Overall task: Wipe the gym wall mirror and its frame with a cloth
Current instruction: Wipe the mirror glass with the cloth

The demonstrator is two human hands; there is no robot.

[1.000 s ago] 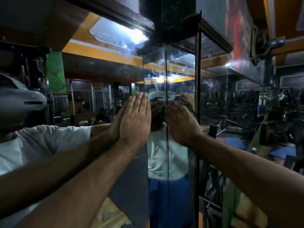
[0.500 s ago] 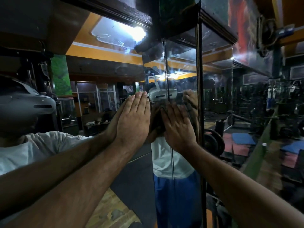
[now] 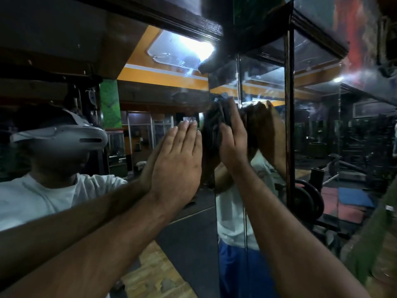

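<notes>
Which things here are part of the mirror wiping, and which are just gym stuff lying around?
Part of the job: mirror, its dark frame, dark cloth, right hand pressing the cloth, left hand flat on the glass.

Just around: weight plates, blue floor mat.

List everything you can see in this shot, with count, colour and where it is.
mirror panels: several, dark reflective, meeting at a corner ahead
mirror frame: one, dark wood, along the top
frame post: one, dark, upright right of centre
cloth: one, dark, against the glass under the right hand
left hand: flat, fingers straight, on the left panel
right hand: fingers straight, pressing the cloth to the glass
</notes>
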